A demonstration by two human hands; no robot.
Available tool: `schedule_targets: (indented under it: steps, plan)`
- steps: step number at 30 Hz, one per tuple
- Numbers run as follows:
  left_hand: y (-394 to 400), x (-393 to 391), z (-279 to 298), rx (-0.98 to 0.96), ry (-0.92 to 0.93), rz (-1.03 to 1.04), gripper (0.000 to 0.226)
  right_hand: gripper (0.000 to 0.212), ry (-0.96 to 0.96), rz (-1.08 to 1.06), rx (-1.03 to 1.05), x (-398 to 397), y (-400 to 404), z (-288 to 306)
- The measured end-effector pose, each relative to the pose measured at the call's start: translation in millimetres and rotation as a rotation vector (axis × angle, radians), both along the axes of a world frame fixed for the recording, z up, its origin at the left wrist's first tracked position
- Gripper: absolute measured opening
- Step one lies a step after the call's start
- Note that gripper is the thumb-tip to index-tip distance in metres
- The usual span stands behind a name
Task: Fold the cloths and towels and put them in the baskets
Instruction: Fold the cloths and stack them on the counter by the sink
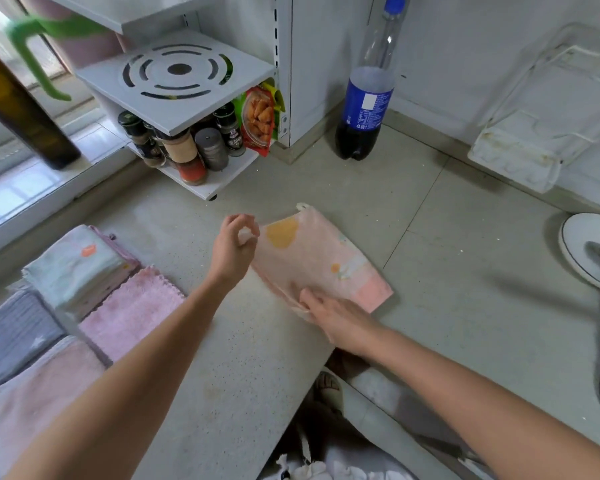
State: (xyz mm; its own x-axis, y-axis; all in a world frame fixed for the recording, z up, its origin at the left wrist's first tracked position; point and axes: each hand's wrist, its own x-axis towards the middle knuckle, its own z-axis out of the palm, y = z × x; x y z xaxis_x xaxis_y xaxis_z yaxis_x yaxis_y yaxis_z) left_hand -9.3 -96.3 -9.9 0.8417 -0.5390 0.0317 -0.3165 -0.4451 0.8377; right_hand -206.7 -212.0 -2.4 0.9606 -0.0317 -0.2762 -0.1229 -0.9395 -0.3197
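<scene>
On the counter [430, 271], my left hand [234, 245] pinches a corner of the folded pink towel [321, 259] while my right hand [336, 315], fingers spread, presses its near edge flat.

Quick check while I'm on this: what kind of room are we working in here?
Most likely a home kitchen. The pink cloth lies on a speckled counter beside a small rack of spice jars, a cola bottle stands at the back, and a white plate sits at the right.

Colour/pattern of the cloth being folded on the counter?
Pale pink cloth with orange-yellow patches and a deeper pink corner; head view.
</scene>
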Motion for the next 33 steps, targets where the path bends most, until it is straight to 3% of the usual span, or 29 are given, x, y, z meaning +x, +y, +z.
schedule_targets:
  steps: [3, 7, 9, 11, 13, 15, 19, 22, 27, 30, 33]
  plan:
    - [4, 6, 28, -0.144, 0.07, -0.056, 0.039, 0.021, -0.081, -0.035, 0.0, 4, -42, 36]
    - [3, 11, 59, -0.092, 0.062, -0.247, 0.015, 0.025, -0.208, -0.084, -0.13, 17, -85, 67]
    - [2, 19, 65, 0.014, -0.074, -0.333, 0.018, 0.018, -0.266, -0.078, -0.168, 22, -98, 73]
    - [-5, 22, 64, 0.17, -0.331, -0.401, 0.028, 0.015, -0.321, -0.063, -0.222, 28, -107, 75]
    - [-15, 19, 66, 0.292, -0.536, -0.404, 0.019, 0.013, -0.331, -0.07, -0.228, 37, -110, 76]
    - [-23, 17, 71, 0.411, -0.666, -0.338, 0.011, 0.009, -0.296, -0.092, -0.213, 46, -111, 73]
    - [-42, 23, 91, 0.784, -0.856, -0.27, 0.02, 0.019, -0.175, -0.161, -0.24, 65, -126, 78]
    - [-69, 28, 121, 0.819, -0.876, -0.187, 0.023, 0.025, -0.237, -0.253, -0.224, 90, -142, 97]
    - [-82, 32, 156, 0.675, -0.899, -0.177, 0.022, 0.025, -0.432, -0.279, -0.307, 108, -157, 132]
    - [-65, 31, 127, 0.672, -0.862, -0.28, 0.03, 0.042, -0.422, -0.195, -0.239, 91, -155, 119]
    - [-51, 25, 76, 0.711, -0.673, -0.412, 0.038, 0.055, -0.32, -0.145, -0.215, 73, -147, 77]
